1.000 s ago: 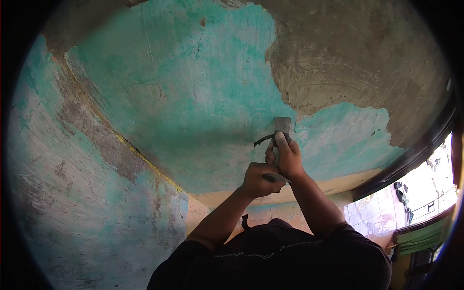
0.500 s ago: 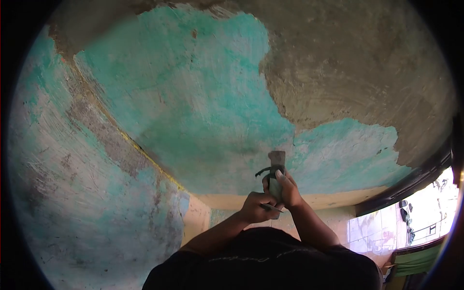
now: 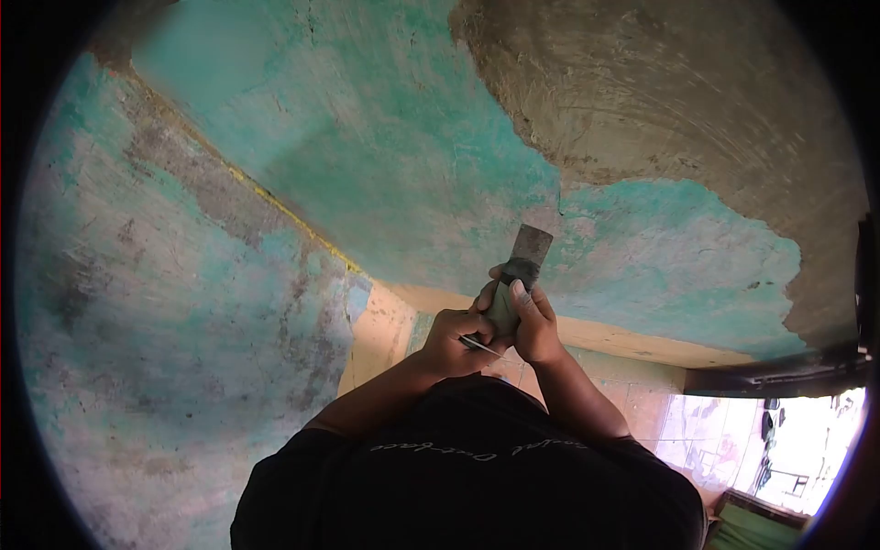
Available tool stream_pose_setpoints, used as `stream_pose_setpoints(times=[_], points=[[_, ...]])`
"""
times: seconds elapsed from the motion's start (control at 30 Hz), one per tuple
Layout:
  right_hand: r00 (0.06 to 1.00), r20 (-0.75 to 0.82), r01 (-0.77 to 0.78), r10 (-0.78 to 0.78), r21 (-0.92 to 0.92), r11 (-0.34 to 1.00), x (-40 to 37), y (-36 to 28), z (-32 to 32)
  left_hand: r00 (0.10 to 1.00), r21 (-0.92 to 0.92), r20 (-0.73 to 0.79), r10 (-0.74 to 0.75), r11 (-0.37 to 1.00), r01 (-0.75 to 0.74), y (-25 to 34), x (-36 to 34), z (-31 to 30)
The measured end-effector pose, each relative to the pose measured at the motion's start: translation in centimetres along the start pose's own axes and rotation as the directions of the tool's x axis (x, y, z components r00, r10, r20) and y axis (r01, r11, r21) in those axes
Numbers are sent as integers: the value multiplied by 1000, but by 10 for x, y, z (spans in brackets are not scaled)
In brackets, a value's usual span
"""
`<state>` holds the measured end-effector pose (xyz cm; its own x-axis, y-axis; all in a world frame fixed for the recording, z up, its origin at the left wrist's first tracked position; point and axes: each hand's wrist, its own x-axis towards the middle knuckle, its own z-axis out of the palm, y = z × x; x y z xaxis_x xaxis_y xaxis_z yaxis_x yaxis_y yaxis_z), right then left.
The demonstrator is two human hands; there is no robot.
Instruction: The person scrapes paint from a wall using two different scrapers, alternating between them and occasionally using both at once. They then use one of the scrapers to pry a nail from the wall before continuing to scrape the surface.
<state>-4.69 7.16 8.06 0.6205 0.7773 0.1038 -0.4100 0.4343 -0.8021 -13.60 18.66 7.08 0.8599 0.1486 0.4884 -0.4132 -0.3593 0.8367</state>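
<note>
Scraper [image 3: 530,252]: flat dull blade, its tip pressed to the ceiling [image 3: 394,156] just above the grip. It sits at the edge where teal paint [image 3: 642,247] meets a pale, worn streak.

Right hand [image 3: 530,325]: clenched round the handle directly under the blade, one finger laid up along it. Left hand [image 3: 454,344]: clasped on the lower handle, touching the right hand. A thin pale sliver shows at its fingers; cannot tell what it is.

Judgement on the stroke: keep the blade at a low angle to the surface so it lifts the coat and does not gouge. Push from both wrists together, away from the face. Work from the loose paint edge into sound paint with short passes. Falling flakes are the hazard, with the head this far under the work.

Outward from the grip:
- Up and to the right of the blade is a wide bare plaster patch [image 3: 678,101], brown-grey with curved tool marks.
- To the left, a yellow line [image 3: 275,206] runs along the join to a mottled teal wall [image 3: 156,302].
- Beyond the hands is a peach band [image 3: 623,339], and to the lower right a dark beam [image 3: 779,378] over a bright opening [image 3: 797,440].
- Below the grip is a black shirt [image 3: 477,495].

Writing: one pale cursive line [image 3: 431,450] runs across the shirt, too small and turned to read. No brand or label is visible on the scraper.
</note>
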Motion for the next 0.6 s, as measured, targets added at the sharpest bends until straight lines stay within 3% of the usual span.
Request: stream_pose_setpoints(times=[0.1,0.2,0.27,0.37,0.4,0.53,0.6], points=[[996,-68,-52,64,158,986,0,10,0,999,105,7,-32,994,31,-2,-9,2],[986,-146,-75,77,22,997,-3,22,2,989,244,122,-79,969,47,1,-19,2],[982,-143,-119,122,33,992,-5,28,0,975,327,199,-95,945,25,1,-21,-1],[975,-161,-151,156,43,988,-2,32,3,970,263,229,-85,965,22,-9,-27,-3],[971,-175,-158,163,44,986,-1,32,5,976,263,218,-1,963,-58,-13,-27,-2],[966,-230,-121,116,-10,993,12,24,21,983,224,147,112,964,-143,-20,-17,-11],[930,-361,-101,61,-92,991,30,1,38,976,230,154,154,955,-187,-22,6,-21]])
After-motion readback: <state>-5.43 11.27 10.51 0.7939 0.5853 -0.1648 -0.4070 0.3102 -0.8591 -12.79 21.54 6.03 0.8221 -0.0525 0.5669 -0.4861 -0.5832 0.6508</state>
